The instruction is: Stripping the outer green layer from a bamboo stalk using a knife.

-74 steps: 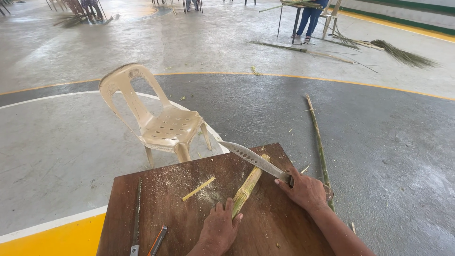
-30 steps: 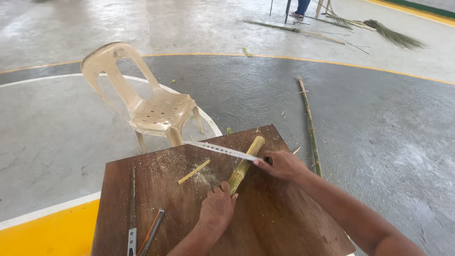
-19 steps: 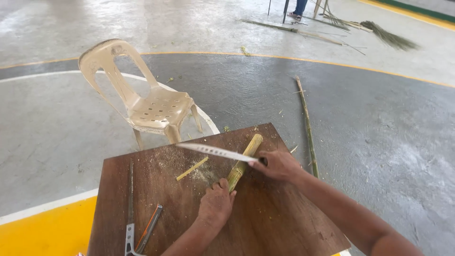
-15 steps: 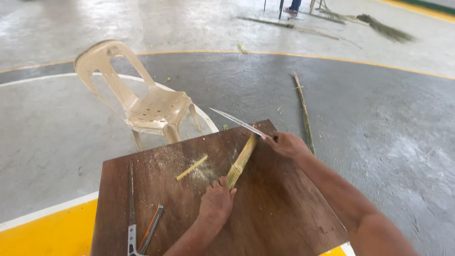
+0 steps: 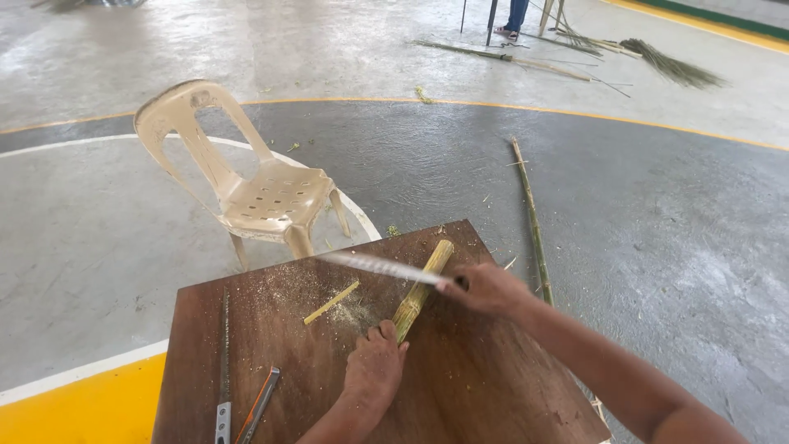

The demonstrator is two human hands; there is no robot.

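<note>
Head view, looking down on a brown wooden table (image 5: 493, 395) in the lower middle of the frame

Left hand (image 5: 374, 370) low and centre, fingers curled down over the near end of a bamboo stick (image 5: 423, 288), pinning it flat to the board. Stick lying slantwise, running from the left hand up and right toward the far edge of the table

Right hand (image 5: 486, 288) just right of the stick, fingers closed tight round the handle of a long knife (image 5: 378, 265). Blade stretched out toward the left, blurred, crossing above the upper half of the stick; whether touching the stick or just over it cannot be told

Already off: one thin yellow sliver (image 5: 331, 302) left of the stick, and pale dust and chips scattered around the middle of the board. Most of the stick seemingly whole and round, so by the look of it only an early part of the cutting done, with most of the length left to work

Lower left of the table: a narrow saw blade (image 5: 223, 362) and an orange-handled tool (image 5: 259, 405), both untouched

Beyond the table, upper left: a cream plastic chair (image 5: 246, 177) on the grey floor. Right of centre: a long thin bamboo pole (image 5: 530, 214) on the ground
</note>
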